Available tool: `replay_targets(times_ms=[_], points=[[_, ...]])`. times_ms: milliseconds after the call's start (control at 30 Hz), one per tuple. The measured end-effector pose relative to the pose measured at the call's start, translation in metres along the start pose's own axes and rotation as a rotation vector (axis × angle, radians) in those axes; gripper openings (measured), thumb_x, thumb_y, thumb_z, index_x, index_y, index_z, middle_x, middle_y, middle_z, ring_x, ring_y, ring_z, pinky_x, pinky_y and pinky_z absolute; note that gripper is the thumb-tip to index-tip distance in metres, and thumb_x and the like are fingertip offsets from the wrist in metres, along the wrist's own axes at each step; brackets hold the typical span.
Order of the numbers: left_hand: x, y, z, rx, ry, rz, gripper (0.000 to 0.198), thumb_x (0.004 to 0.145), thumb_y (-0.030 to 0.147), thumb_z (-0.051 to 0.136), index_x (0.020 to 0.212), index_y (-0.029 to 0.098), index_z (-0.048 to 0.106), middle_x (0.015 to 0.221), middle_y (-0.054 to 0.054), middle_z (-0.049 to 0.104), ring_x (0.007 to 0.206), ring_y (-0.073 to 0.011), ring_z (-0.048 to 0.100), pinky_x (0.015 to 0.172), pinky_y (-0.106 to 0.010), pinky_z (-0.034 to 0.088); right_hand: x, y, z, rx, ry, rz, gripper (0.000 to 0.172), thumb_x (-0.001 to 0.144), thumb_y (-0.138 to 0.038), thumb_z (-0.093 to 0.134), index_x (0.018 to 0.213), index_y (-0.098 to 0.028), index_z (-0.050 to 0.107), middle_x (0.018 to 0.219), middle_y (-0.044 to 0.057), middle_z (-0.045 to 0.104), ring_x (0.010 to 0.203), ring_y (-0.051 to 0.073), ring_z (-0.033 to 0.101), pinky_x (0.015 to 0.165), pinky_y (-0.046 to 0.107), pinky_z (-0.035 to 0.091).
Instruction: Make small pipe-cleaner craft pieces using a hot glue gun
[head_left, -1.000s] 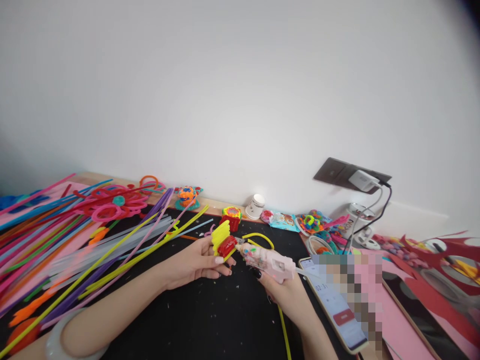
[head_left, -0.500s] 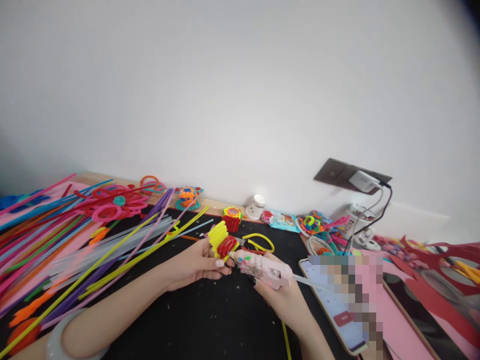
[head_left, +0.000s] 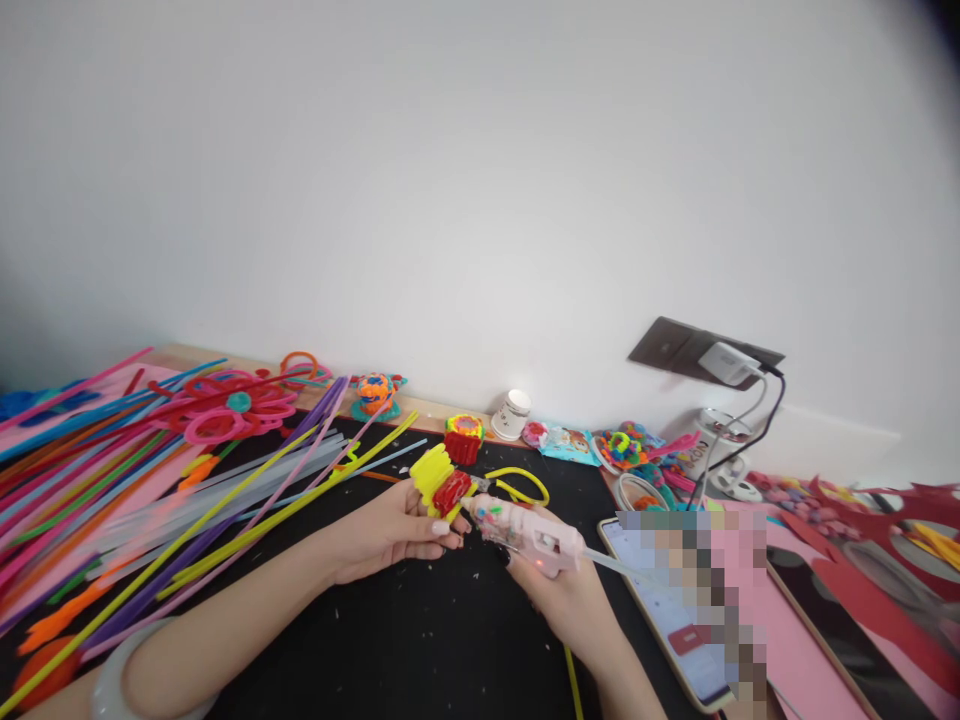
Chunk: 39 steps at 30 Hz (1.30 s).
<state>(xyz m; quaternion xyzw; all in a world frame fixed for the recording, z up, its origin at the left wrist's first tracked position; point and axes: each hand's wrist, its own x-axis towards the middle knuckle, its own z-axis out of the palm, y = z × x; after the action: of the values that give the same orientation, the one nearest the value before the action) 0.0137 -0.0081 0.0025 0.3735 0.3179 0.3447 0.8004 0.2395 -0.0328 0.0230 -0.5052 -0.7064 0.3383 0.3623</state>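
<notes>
Between the fingers of my left hand [head_left: 390, 535] is a small yellow and red pipe-cleaner piece [head_left: 433, 477], its red part turned toward the right. My right hand [head_left: 566, 595] is closed around a pink hot glue gun [head_left: 536, 535], whose nozzle points left and meets or nearly meets the red part. A clear glue stick [head_left: 611, 562] sticks out of the gun's back end. Just behind the hands lie yellow-handled pliers [head_left: 529, 483], partly hidden. Farther back stands another red and yellow pipe-cleaner piece [head_left: 463, 438].
Many loose pipe cleaners [head_left: 150, 480] cover the left side of the black mat [head_left: 420, 650]. A paper cup [head_left: 511, 414] and a blue packet [head_left: 568, 443] stand along the wall. At right lie a phone [head_left: 660, 620], a mug [head_left: 712, 445] and a plugged-in charger [head_left: 727, 362].
The yellow and red piece has tilted and shifted slightly left in my left hand. The glue gun's nozzle has moved a little, staying at the red part.
</notes>
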Motion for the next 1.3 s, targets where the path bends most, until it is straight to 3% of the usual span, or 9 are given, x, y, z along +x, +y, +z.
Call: replay_targets(times_ms=[167,267,433,667,867,1067,1300], points=[[0.0,0.001,0.001,-0.033,0.005,0.009,0.027,0.063,0.022,0.083,0.086,0.016,0.07,0.087,-0.003,0.073,0.072,-0.0091,0.069,0.061,-0.013,0.055,-0.001,0.001,0.002,-0.013,-0.017,-0.054,0.008,0.075,-0.021,0.061,0.069,-0.019,0.056,0.068,0.001,0.059,0.062,0.017,0.055,0.068,0.029,0.05],[0.0,0.001,0.0,-0.008,0.0,-0.004,0.025,0.065,0.022,0.081,0.087,0.014,0.071,0.086,-0.003,0.072,0.071,-0.0084,0.068,0.063,-0.013,0.055,0.0,0.002,0.002,-0.013,0.026,-0.017,0.002,0.076,-0.02,0.06,0.076,-0.018,0.06,0.068,0.001,0.061,0.063,0.018,0.057,0.064,0.028,0.051],[0.0,0.0,-0.002,0.007,-0.001,-0.019,0.024,0.067,0.022,0.08,0.087,0.014,0.071,0.087,-0.004,0.072,0.072,-0.0083,0.068,0.064,-0.013,0.055,0.002,0.0,0.0,0.043,0.045,0.014,0.015,0.076,-0.018,0.057,0.089,-0.018,0.064,0.083,0.003,0.067,0.073,0.02,0.062,0.066,0.029,0.051],[-0.001,0.002,0.001,0.057,0.018,-0.016,0.028,0.067,0.025,0.079,0.09,0.014,0.066,0.092,-0.005,0.072,0.077,-0.0115,0.068,0.067,-0.017,0.053,-0.002,0.0,-0.003,0.096,0.059,0.025,0.007,0.076,-0.024,0.061,0.078,-0.018,0.057,0.069,-0.001,0.056,0.057,0.014,0.05,0.051,0.024,0.043],[-0.003,0.003,0.006,0.191,0.016,0.036,0.038,0.066,0.023,0.077,0.099,0.018,0.06,0.091,-0.002,0.073,0.083,-0.0175,0.069,0.067,-0.02,0.051,-0.001,0.002,-0.001,0.076,-0.059,-0.031,0.007,0.073,-0.016,0.062,0.075,-0.017,0.055,0.072,-0.001,0.055,0.061,0.014,0.05,0.054,0.023,0.042],[0.0,0.003,0.0,0.244,0.02,0.088,0.045,0.066,0.021,0.076,0.106,0.019,0.056,0.091,-0.004,0.074,0.085,-0.021,0.069,0.071,-0.026,0.051,0.0,0.003,-0.005,0.033,0.062,0.053,0.004,0.075,-0.019,0.059,0.079,-0.019,0.057,0.081,0.003,0.063,0.074,0.019,0.059,0.062,0.026,0.047],[0.012,-0.008,-0.011,0.269,-0.019,0.192,0.063,0.063,0.014,0.078,0.118,0.021,0.049,0.104,-0.007,0.07,0.091,-0.022,0.067,0.072,-0.028,0.052,-0.001,0.001,-0.006,0.0,-0.073,0.001,0.007,0.071,-0.016,0.062,0.07,-0.018,0.056,0.069,-0.001,0.058,0.06,0.014,0.052,0.053,0.022,0.042]])
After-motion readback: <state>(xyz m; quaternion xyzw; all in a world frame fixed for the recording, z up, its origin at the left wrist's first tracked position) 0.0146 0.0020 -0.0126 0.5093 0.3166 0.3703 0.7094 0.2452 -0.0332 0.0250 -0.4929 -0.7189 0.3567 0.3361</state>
